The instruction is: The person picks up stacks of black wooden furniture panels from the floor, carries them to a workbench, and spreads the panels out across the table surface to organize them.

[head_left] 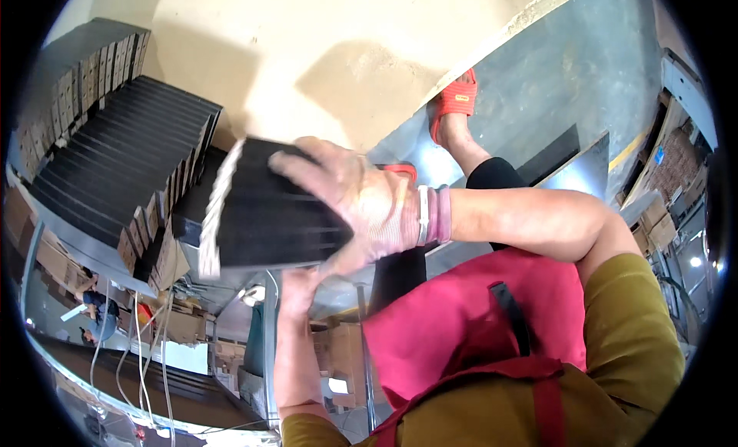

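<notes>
Boards [280, 205] just beside the stack [127, 139] could slip or fan apart if the right hand [365, 193], clasping their end, loosens; whether the left hand [298, 287] below grips them, I cannot tell.

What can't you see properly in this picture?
In the head view:
Left hand: its fingers are mostly hidden by the black stack.
Right hand: its fingers are blurred.
Red slipper beside the right hand: mostly hidden behind that hand and wrist.
Background person: too small to tell what they're doing.
</notes>
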